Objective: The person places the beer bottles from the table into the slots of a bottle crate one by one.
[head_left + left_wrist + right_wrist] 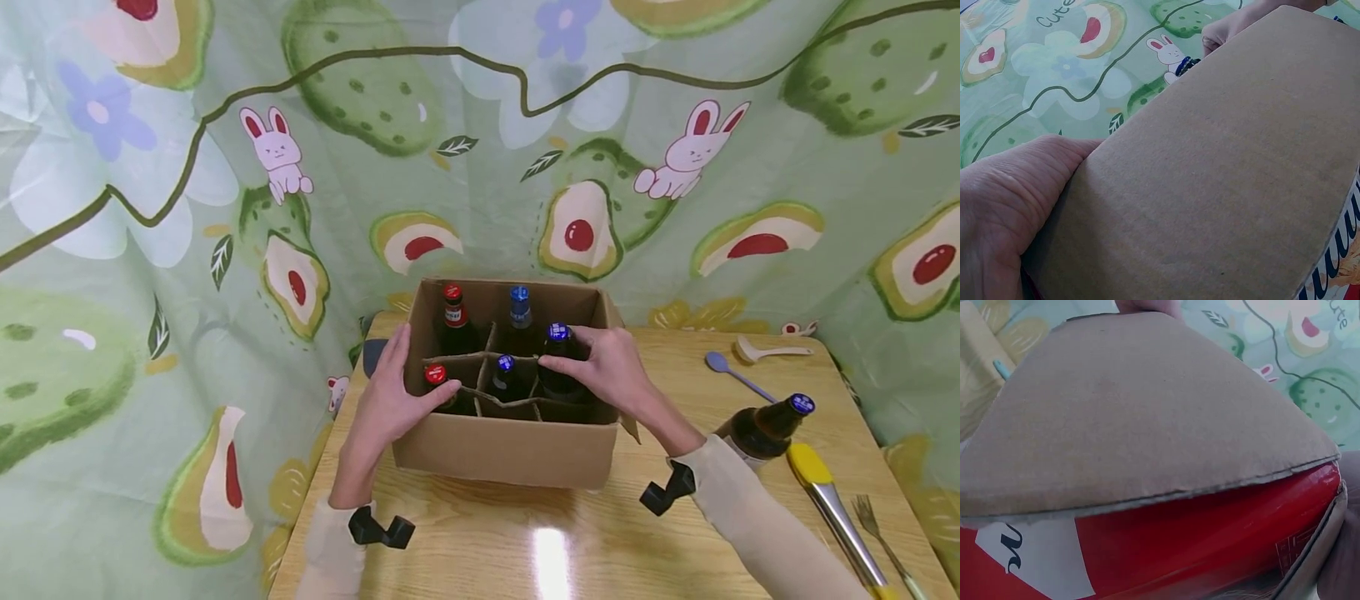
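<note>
A cardboard box (502, 450) with dividers stands on the table. My left hand (390, 404) grips its left wall, fingers outside and thumb over the front-left corner. On the right side, my right hand (611, 367) pinches a dark bottle with a blue cap (558, 332) near its neck; its lower part is hidden in the box. Two red-capped bottles, one at the back (453, 307) and one at the front (435, 375), stand in the left compartments. Blue-capped bottles occupy the middle ones, back (520, 307) and front (506, 367).
Right of the box, another brown bottle with a blue cap (761, 429) stands on the wooden table (480, 533). Near it lie a blue spoon (738, 375), a pale ladle (772, 352), yellow-tipped tongs (832, 500) and a fork (885, 542). A patterned curtain (480, 183) hangs behind.
</note>
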Action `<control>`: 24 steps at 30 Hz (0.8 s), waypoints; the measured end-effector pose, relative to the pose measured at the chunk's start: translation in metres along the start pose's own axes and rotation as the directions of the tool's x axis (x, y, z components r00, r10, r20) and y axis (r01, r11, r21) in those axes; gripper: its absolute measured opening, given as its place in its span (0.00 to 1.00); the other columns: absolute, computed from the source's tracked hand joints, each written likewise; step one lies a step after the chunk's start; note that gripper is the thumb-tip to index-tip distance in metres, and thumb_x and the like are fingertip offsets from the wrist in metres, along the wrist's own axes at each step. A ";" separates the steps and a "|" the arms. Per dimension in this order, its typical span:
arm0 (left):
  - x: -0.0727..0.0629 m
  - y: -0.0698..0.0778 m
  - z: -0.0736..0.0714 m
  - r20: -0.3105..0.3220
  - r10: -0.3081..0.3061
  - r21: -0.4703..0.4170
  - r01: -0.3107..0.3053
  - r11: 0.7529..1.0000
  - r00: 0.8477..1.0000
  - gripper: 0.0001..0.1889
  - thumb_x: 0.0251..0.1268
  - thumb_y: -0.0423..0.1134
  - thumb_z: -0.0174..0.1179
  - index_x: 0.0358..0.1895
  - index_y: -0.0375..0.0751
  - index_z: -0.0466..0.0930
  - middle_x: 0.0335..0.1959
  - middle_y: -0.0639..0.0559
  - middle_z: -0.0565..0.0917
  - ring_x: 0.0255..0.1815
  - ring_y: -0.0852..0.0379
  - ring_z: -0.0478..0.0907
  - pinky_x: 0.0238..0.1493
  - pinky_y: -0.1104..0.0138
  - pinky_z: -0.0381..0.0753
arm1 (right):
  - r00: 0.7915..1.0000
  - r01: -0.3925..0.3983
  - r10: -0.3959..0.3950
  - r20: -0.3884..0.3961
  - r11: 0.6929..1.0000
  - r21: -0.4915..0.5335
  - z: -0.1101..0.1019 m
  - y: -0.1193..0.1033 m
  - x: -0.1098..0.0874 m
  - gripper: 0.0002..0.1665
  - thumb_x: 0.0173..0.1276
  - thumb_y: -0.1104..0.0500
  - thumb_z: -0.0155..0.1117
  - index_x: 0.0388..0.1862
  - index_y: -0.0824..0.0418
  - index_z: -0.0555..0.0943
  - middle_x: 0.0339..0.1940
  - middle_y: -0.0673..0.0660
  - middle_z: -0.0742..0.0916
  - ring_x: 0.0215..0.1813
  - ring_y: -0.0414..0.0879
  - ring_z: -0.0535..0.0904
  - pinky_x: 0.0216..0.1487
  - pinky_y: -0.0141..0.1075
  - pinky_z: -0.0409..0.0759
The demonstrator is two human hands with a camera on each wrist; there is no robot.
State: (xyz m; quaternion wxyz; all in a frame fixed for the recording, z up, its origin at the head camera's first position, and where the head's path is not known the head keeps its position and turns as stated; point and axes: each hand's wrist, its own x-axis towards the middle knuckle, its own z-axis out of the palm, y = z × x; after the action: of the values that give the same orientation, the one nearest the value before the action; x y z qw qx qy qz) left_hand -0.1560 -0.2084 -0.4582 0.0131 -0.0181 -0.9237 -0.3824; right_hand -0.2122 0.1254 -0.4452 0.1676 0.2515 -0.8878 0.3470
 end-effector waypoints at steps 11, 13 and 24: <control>0.000 0.002 -0.002 -0.002 0.001 -0.001 -0.001 1.000 1.000 0.65 0.53 0.74 0.70 0.87 0.56 0.42 0.88 0.52 0.45 0.86 0.40 0.47 0.76 0.34 0.59 | 0.993 -0.086 0.089 0.080 0.996 -0.030 -0.003 -0.004 0.005 0.26 0.53 0.49 0.88 0.20 0.60 0.77 0.12 0.47 0.70 0.15 0.39 0.63 0.19 0.33 0.60; 0.000 0.003 -0.002 -0.002 0.002 -0.003 -0.002 1.000 1.000 0.65 0.53 0.74 0.70 0.87 0.55 0.42 0.88 0.52 0.45 0.86 0.40 0.48 0.76 0.34 0.59 | 0.991 -0.091 0.095 0.095 0.995 -0.049 -0.004 -0.005 0.007 0.26 0.52 0.50 0.88 0.20 0.60 0.78 0.13 0.48 0.72 0.16 0.41 0.65 0.20 0.33 0.61; 0.000 0.001 -0.002 -0.005 0.003 -0.003 -0.003 1.000 1.000 0.64 0.53 0.73 0.70 0.87 0.55 0.42 0.88 0.51 0.45 0.86 0.39 0.47 0.75 0.33 0.58 | 0.976 -0.029 0.068 0.206 0.982 -0.186 -0.004 -0.005 0.014 0.26 0.52 0.50 0.88 0.21 0.61 0.78 0.13 0.46 0.67 0.19 0.41 0.64 0.23 0.34 0.60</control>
State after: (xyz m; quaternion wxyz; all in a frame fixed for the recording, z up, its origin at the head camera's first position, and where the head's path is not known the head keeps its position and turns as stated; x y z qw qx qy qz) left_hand -0.1557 -0.2085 -0.4562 0.0158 -0.0186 -0.9231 -0.3837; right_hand -0.2203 0.1208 -0.4334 0.0859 0.2489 -0.9345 0.2397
